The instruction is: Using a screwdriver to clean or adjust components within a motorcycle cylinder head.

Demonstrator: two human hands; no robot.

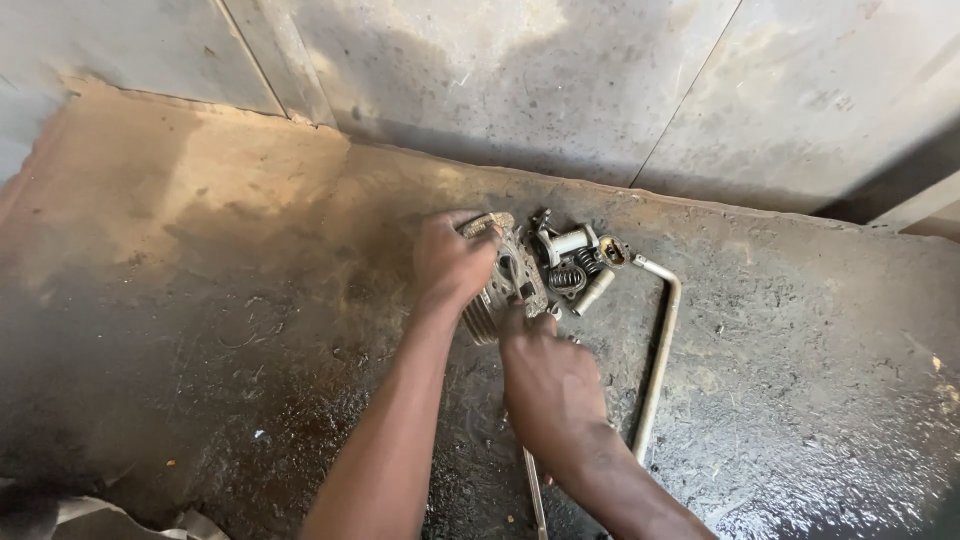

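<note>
Head view: on the grimy floor [200,330], the left hand [452,262] curls over a finned metal engine part [510,285]; the right hand [548,385] clasps a thin tool [535,495] against it. Springs [570,275] and a bent pipe [660,350] lie just right.

We count two hands, the left hand [452,262] and the right hand [548,385], one finned engine part [505,285], one bent rod [660,350], two springs [566,277] and one small pile of loose parts [575,255].
</note>
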